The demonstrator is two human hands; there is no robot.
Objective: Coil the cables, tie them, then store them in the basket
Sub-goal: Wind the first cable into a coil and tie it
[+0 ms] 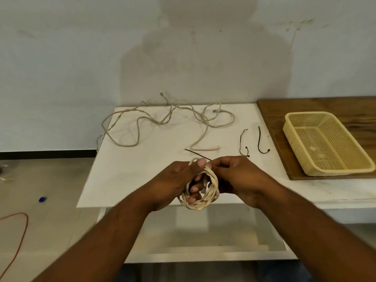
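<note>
Tying is in hand: well left of the basket (307,114), the left hand (177,178) grips the coiled cable (214,192) while the right hand (242,176) pinches a black tie (195,153) at its top, which likely needs cinching next.

I find nothing readable here: no words, numbers or brand marks show on the coiled cable (214,183), the black cable tie (195,153), the basket (307,114) or the surface (142,169).

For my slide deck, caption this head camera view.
Left hand holds a coiled cable while right hand pinches a black tie; basket waits nearby.
</note>
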